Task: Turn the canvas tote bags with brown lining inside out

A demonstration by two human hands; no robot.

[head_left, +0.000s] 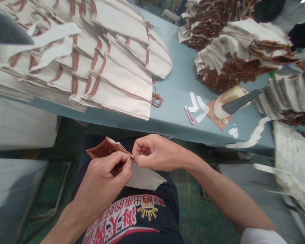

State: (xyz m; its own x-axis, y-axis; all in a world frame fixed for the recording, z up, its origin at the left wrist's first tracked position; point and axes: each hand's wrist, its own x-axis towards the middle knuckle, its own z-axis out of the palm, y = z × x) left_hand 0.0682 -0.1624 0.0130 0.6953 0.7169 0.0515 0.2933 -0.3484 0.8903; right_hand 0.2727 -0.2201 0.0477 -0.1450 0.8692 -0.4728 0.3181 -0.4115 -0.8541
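Over my lap, my left hand (pixel 112 173) and my right hand (pixel 152 152) meet at the edge of a cream fabric piece with brown lining (pixel 144 178). Thumb and fingers of the left hand pinch its seam near the middle. Close beside them, the right fingers are curled and pressed together on the same edge. The brown inner side (pixel 99 150) shows to the left, and the cream outer side hangs to the right. Whatever fine detail lies between the fingertips is too small to make out. A dark printed apron (pixel 127 217) lies beneath the piece.
A blue-grey table (pixel 173 98) runs across in front. Overlapping cream pieces with brown trim (pixel 122 91) cover its left part. Bundled cream and brown pieces (pixel 234 57) stand at the right. Near the front edge lie a pink tool (pixel 189 116), white strips (pixel 202 108) and a dark pointed stand (pixel 239 103).
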